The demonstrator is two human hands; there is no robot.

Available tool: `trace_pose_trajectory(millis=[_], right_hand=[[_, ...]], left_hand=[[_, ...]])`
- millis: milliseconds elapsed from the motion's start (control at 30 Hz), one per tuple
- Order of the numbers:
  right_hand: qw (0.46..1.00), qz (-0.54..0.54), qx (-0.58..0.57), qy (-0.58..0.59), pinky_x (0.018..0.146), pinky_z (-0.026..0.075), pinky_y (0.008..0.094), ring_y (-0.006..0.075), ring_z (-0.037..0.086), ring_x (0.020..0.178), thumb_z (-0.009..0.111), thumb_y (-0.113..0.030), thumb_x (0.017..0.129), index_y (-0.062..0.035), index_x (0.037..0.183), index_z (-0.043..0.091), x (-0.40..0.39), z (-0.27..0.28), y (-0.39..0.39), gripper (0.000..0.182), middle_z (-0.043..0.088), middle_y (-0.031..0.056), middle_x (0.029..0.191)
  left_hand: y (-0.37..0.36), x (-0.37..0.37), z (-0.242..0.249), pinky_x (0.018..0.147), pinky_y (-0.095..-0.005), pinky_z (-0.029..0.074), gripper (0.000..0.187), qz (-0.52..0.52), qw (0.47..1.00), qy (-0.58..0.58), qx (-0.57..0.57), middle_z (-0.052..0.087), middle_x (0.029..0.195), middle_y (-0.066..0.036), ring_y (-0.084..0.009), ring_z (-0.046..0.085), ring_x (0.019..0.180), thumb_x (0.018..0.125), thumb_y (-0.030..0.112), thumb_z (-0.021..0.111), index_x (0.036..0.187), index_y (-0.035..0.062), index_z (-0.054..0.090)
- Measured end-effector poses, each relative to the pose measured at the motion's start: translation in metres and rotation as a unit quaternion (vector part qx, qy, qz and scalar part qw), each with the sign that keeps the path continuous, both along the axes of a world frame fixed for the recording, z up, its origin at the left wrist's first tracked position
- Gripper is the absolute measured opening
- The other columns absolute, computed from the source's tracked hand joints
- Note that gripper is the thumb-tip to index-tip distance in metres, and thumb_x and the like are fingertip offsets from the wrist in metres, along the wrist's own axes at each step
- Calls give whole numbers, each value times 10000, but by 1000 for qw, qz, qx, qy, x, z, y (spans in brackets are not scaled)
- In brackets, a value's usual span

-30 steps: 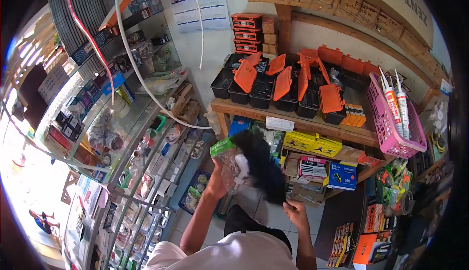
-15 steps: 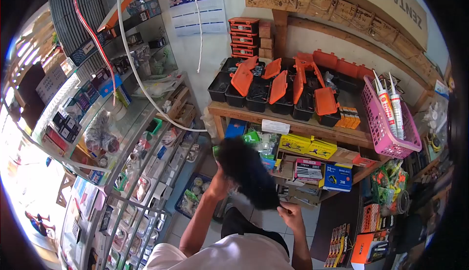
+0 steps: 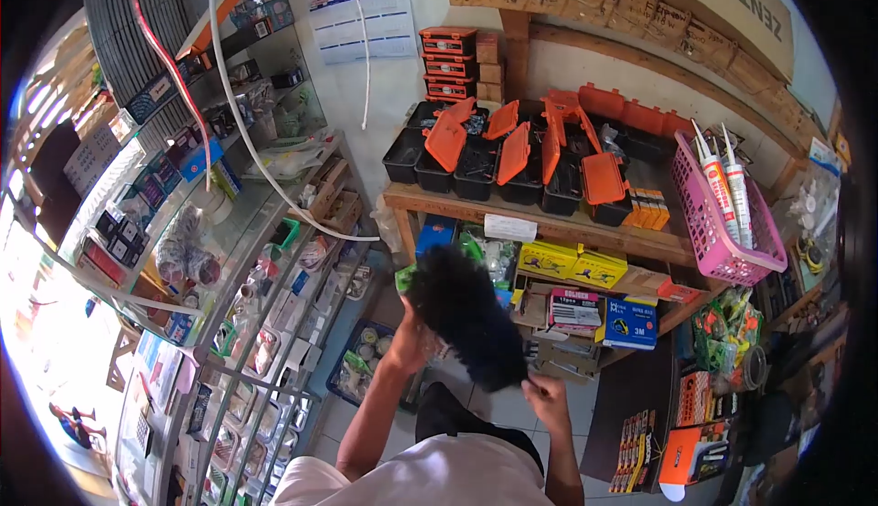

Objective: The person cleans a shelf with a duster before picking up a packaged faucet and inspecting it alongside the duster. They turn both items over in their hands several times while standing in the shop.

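A black, fluffy, duster-like thing (image 3: 468,323) hangs slantwise in front of my body. My left hand (image 3: 413,341) is closed around its left side, with the fingers partly hidden behind the fluff. At its lower right end, my right hand (image 3: 547,398) pinches the edge. Some clear material, perhaps plastic, shows beside my left hand. Just beyond the fluffy thing is the wooden shelf bench (image 3: 540,216), with packets and boxes on its lower level.
Black bins (image 3: 475,172) with orange lids line the bench top, beside a pink basket (image 3: 732,222) holding sealant tubes. A glass display case (image 3: 247,277) flanks my left. A crate (image 3: 352,382) sits on the floor. An orange box (image 3: 695,456) stands low right. A white cable (image 3: 265,167) hangs at left.
The view has shifted slightly. The fluffy thing has turned a little and shows broader, and both hands keep hold of it.
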State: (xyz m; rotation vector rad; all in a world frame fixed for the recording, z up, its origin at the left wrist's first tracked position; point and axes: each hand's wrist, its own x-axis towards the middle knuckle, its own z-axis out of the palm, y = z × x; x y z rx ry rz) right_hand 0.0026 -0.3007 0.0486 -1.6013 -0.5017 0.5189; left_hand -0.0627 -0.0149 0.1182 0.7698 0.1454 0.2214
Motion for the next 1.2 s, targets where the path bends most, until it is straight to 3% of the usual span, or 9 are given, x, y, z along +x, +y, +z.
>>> trace_pose_trajectory(millis=[67, 133, 233, 333, 433, 867, 933, 1033, 1200], right_hand=[[996, -58, 18, -69, 494, 366, 230, 49, 459, 551, 653, -56, 860, 39, 965, 681, 1, 16, 16, 145, 553, 3, 614], [996, -17, 41, -78, 436, 338, 216, 50, 463, 489, 641, -90, 883, 17, 927, 676, 6, 9, 19, 120, 536, -7, 596], [995, 27, 19, -95, 479, 367, 233, 48, 477, 527, 633, -83, 874, 38, 803, 632, -3, 26, 21, 140, 549, -10, 618], [997, -8, 1, -75, 511, 386, 238, 50, 471, 568, 656, -77, 866, 11, 1106, 667, -4, -2, 10, 256, 572, 23, 631], [996, 71, -18, -40, 472, 349, 238, 45, 448, 530, 608, -81, 878, 26, 734, 566, -15, 20, 8, 184, 515, -18, 598], [995, 86, -31, -25, 509, 363, 232, 51, 447, 566, 672, -140, 877, 75, 920, 649, -5, -2, -6, 220, 535, -3, 615], [995, 68, 13, -69, 437, 317, 236, 36, 431, 486, 634, -130, 886, -16, 688, 554, -4, 12, -2, 242, 492, -23, 552], [997, -62, 5, -54, 413, 320, 218, 33, 450, 474, 666, -202, 885, -42, 782, 584, 10, -5, -1, 208, 518, -30, 571], [988, -122, 94, 10, 405, 322, 206, 30, 444, 484, 728, -323, 841, -51, 962, 589, 32, 43, 44, 328, 562, -31, 683]], left_hand=[[-10, -3, -21, 1036, -376, 403, 822, -12, 996, 80, 36, 440, 1388, -82, -221, 495, 1214, 892, 705, 255, 1489, 141, 220], [5, 10, -61, 1043, -367, 390, 812, -273, 890, -267, -250, 444, 1394, -78, -214, 484, 1231, 900, 692, 300, 1479, 125, 244], [-2, -2, -56, 1061, -388, 357, 865, 45, 976, -72, 199, 376, 1453, -74, -221, 415, 1291, 894, 690, 349, 1500, 95, 184], [0, -2, -15, 1024, -391, 397, 719, 82, 997, -10, -1, 411, 1403, -91, -251, 435, 1255, 973, 556, 368, 1465, 43, 259], [4, -7, -6, 1074, -388, 323, 750, 85, 994, -31, 64, 329, 1474, -87, -260, 390, 1286, 961, 594, 318, 1487, 69, 216], [38, 19, 8, 1016, -417, 401, 763, 236, 965, -85, -77, 529, 1279, -80, -261, 527, 1141, 946, 649, 216, 1462, 93, 297], [59, 20, -21, 1043, -425, 372, 745, -57, 915, -329, -224, 479, 1351, -71, -263, 472, 1212, 954, 636, 213, 1470, 103, 288], [25, 25, 18, 1069, -434, 339, 722, 136, 978, -128, -97, 430, 1412, -68, -268, 418, 1275, 959, 624, 224, 1481, 127, 271], [-10, 32, 21, 1097, -467, 304, 744, 61, 980, -122, -142, 364, 1474, -79, -290, 369, 1334, 939, 641, 249, 1497, 149, 227]])
